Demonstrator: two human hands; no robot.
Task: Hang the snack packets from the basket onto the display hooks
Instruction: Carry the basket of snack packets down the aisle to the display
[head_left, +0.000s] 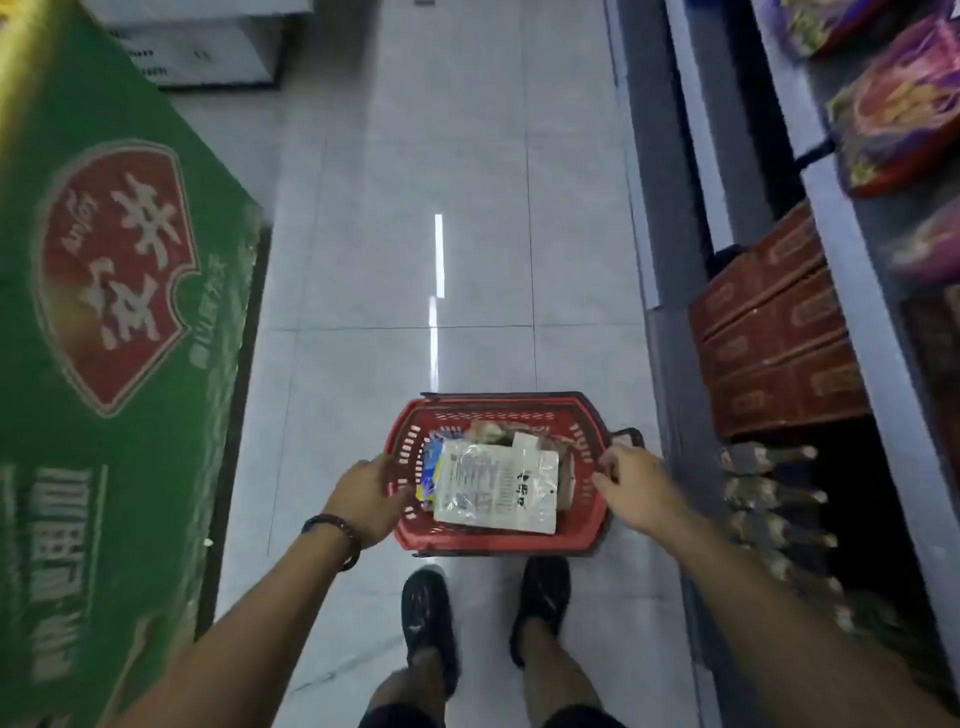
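1. The red basket (582, 525) stands on the tiled floor (415, 156) at about 6 o'clock from the middle of the view, just ahead of the person's two dark shoes (428, 618).
2. The snack packets (498, 431) all lie inside the basket. A white packet (496, 488) lies flat on top, a blue and yellow packet (428, 467) shows from under it at its 9 o'clock, and brownish ones lie at its 12 o'clock.
3. The left grip (363, 501) is at the basket's 9 o'clock side. It is closed on the rim, with the thumb inside the basket and the fingers curled over the edge. A dark bead bracelet (335, 530) sits on that wrist.
4. The right grip (636, 488) is at the basket's 3 o'clock side, its fingers curled on the rim and holding it.
5. A black handle (628, 434) lies folded outward at the basket's 2 o'clock, just beyond the right grip.
6. A large green carton (114, 312) with a red emblem fills the view at 9 o'clock.
7. At 3 o'clock, red-brown cartons (779, 332) are stacked under a shelf, with rows of bottles (774, 499) below them at 4 o'clock.
8. At 1 to 2 o'clock, purple bags (898, 104) lie on the upper shelf; they are blurred.
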